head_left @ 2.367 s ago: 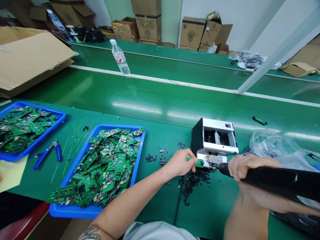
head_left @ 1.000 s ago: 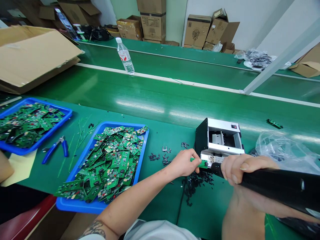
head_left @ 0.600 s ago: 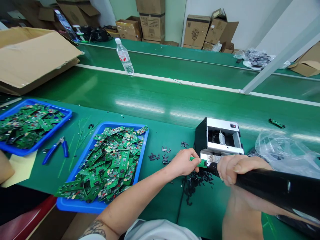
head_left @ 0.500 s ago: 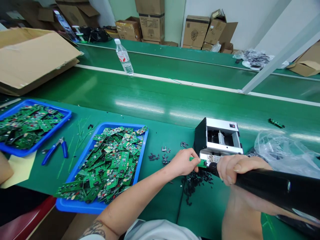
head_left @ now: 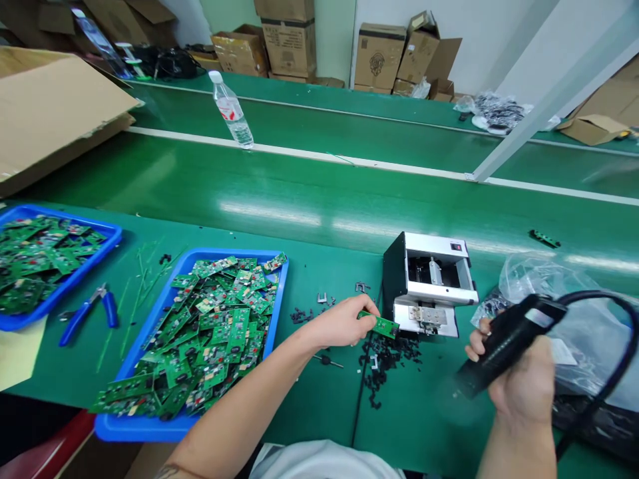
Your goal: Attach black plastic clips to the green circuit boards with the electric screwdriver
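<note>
My left hand [head_left: 342, 324] pinches a small green circuit board [head_left: 382, 324], whose far end sits beside the lower front of a metal benchtop machine [head_left: 424, 283] with black side panels. My right hand [head_left: 519, 379] grips a black corded handheld tool [head_left: 506, 342], tilted and held to the right of the machine, apart from it. Black plastic scraps [head_left: 384, 366] lie in a heap below the board.
Two blue trays piled with green circuit boards [head_left: 234, 252] [head_left: 74, 279] stand to the left, with blue-handled pliers [head_left: 87, 313] between them. A clear plastic bag [head_left: 549, 279] lies to the right. A water bottle [head_left: 230, 110] stands on the far belt.
My right hand has pulled the black tool back from the machine and turned it, exposing the machine's front. My left hand has drawn the board slightly left.
</note>
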Demonstrator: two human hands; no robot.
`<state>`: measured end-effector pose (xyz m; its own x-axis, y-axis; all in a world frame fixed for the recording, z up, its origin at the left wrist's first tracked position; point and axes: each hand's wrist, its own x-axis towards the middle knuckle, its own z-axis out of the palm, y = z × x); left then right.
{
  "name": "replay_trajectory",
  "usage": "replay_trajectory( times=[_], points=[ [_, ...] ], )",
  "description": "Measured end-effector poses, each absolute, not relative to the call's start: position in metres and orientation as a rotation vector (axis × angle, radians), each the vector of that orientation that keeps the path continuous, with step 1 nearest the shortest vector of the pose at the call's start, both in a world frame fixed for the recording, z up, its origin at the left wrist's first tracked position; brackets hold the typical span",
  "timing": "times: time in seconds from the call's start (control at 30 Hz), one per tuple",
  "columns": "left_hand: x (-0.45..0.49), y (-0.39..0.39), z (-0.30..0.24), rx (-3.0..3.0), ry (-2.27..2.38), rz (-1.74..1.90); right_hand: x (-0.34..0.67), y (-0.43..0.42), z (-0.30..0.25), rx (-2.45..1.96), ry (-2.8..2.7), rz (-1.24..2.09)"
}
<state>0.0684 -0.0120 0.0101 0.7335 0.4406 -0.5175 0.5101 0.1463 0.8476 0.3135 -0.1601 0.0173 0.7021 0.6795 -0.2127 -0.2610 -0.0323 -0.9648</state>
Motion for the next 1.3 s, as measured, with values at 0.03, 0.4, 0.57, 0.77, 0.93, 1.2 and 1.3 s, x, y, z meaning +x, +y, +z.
replay_trajectory(
  times=[0.03,0.4,0.57,0.77,0.93,1.2,1.3],
  points=[
    [0.068,-0.011,0.009,1.493,0.806,-0.062,0.314,-0.163,0.006,-1.478,-0.353,0.770],
    [0.073,-0.015,-0.011,1.338,0.747,0.067,0.351,-0.179,-0.062,-2.321,-0.567,0.371],
    [0.078,-0.017,-0.009,1.332,0.745,0.088,0.350,-0.184,-0.064,-2.444,-0.801,0.160],
    [0.080,-0.020,-0.010,1.394,0.655,0.077,0.315,-0.200,-0.052,-2.290,-1.096,-0.122],
    [0.080,-0.025,-0.014,1.413,0.650,0.004,0.282,-0.210,-0.051,-2.142,-1.555,0.059],
    [0.081,-0.034,-0.020,1.318,0.642,0.024,0.276,-0.200,-0.057,-2.145,-1.793,0.036],
    [0.081,-0.035,-0.021,1.302,0.608,0.012,0.276,-0.202,-0.058,-2.145,-1.811,0.025]
  ],
)
